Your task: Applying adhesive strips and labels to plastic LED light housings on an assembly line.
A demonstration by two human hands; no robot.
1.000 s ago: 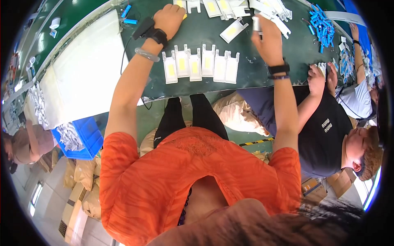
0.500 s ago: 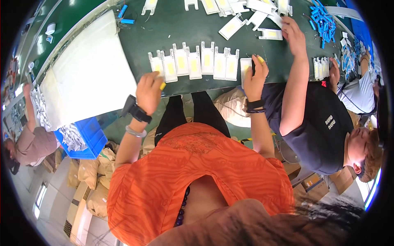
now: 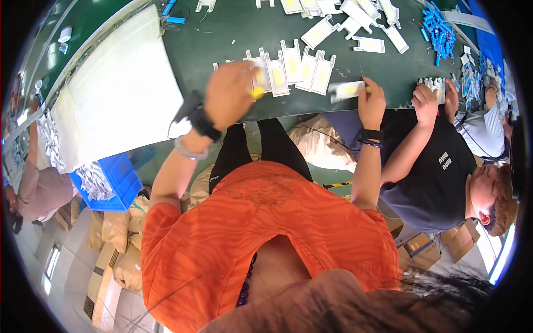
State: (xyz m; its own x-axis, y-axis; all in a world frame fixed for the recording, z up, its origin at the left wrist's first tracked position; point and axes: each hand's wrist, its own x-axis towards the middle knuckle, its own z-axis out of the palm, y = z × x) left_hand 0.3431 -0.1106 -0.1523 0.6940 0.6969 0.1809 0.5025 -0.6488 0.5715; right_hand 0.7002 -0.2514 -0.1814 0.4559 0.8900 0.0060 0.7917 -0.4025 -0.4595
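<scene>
A row of flat white plates with yellow rectangles and two prongs (image 3: 278, 74) lies on the dark green table in front of me. My left hand (image 3: 230, 94), with a yellow finger cover, is over the left end of that row, hiding some plates. Its fingers are blurred and partly hidden, so their grip is unclear. To the right of the row, my right hand (image 3: 372, 105) pinches the end of a single white plate (image 3: 346, 90), turned sideways and smeared by motion.
Loose white plates (image 3: 358, 12) are scattered at the far side. Blue cylindrical parts (image 3: 437, 33) are heaped at far right, where a co-worker's hand (image 3: 426, 104) touches more plates. A white sheet (image 3: 119, 94) covers the left side; a blue bin (image 3: 119, 183) stands below it.
My left hand has moved right over the row's left end. My right hand has moved right, and its plate has turned sideways. The co-worker's hand has left the scattered plates.
</scene>
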